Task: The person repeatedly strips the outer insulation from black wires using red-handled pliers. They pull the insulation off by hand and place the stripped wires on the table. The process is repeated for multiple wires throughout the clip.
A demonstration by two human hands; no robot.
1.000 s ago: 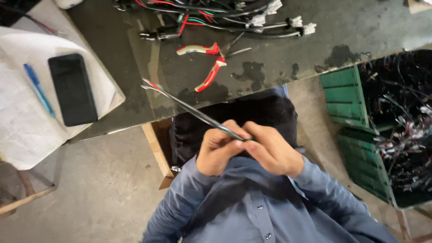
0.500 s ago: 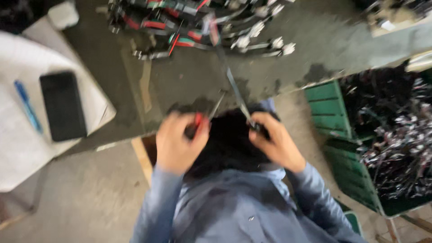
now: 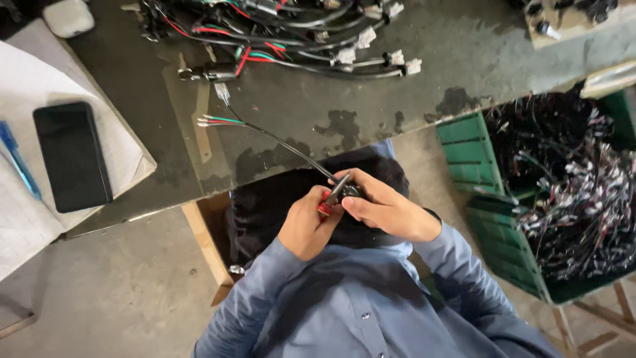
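My left hand (image 3: 303, 227) grips a small red-handled cutting tool (image 3: 326, 205), its jaws set against a thin black cable (image 3: 285, 144). My right hand (image 3: 387, 211) pinches the near end of that cable right beside the tool. Both hands meet over my lap, just off the front edge of the dark workbench (image 3: 411, 99). The cable runs up and left onto the bench, where it ends in loose red, green and white wires (image 3: 213, 120).
A heap of black wire harnesses with white plugs (image 3: 298, 40) lies at the back of the bench. A black phone (image 3: 71, 156) and a blue pen (image 3: 18, 166) rest on white paper at the left. Green crates (image 3: 487, 199) full of harnesses stand at the right.
The red-handled tool lay on the bench a second ago while both hands held the cable. My left hand took it up and brought it to the cable end at my lap.
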